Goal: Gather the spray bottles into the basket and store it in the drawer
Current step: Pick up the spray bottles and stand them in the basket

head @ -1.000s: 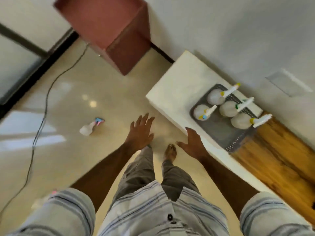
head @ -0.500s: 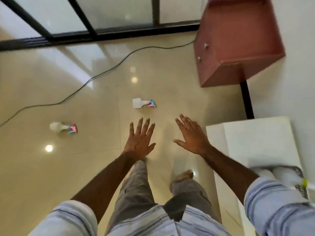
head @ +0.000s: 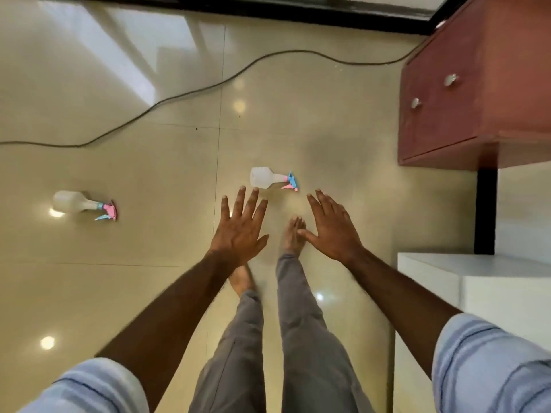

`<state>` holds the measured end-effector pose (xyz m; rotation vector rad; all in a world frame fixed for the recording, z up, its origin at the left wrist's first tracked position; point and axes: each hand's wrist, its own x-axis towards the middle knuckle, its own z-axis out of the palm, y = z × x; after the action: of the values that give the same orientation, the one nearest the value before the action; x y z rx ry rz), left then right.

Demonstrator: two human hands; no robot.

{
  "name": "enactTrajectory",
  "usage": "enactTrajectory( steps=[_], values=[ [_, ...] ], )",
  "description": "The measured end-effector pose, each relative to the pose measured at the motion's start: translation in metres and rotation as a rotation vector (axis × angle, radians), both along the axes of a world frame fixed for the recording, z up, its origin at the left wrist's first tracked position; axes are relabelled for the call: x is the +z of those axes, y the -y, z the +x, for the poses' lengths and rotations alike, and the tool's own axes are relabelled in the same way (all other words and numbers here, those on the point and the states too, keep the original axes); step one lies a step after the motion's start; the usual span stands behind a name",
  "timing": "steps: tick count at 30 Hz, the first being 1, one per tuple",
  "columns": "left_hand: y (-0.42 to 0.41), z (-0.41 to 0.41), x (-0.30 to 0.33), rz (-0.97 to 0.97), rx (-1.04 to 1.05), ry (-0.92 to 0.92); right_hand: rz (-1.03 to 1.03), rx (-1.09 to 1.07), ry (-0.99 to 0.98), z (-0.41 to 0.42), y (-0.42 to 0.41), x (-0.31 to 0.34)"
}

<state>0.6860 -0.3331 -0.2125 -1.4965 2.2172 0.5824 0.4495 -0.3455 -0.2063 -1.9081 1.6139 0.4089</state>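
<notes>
Two white spray bottles sideways on floor

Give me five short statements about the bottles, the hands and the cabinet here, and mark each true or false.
1. Two spray bottles lie on the floor: the nearer bottle and the far bottle. True.
2. The left hand grips a bottle. False: it is open and empty.
3. The right hand is open. True.
4. The red cabinet has an open drawer. False: its front is closed.
5. Both bottles stand upright. False: both lie on their sides.
</notes>
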Motion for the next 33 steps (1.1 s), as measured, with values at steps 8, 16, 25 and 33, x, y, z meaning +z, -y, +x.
enactTrajectory(
  steps=[8, 16, 25, 33],
  values=[
    [0.076, -0.009, -0.211, 0.114, 0.084, 0.030, 0.073, -0.049, 0.056, 0.019, 0.065, -0.213],
    [0.134, -0.029, -0.367, 0.071, 0.045, 0.115, 0.101, -0.009, 0.086, 0.001, 0.107, -0.350],
    [0.159, -0.021, -0.405, -0.018, 0.083, 0.064, 0.137, -0.254, 0.218, -0.005, 0.127, -0.374],
    [0.112, -0.026, -0.246, 0.453, 0.947, -0.682, 0.228, -0.949, 0.481, -0.006, 0.086, -0.232]
  ],
)
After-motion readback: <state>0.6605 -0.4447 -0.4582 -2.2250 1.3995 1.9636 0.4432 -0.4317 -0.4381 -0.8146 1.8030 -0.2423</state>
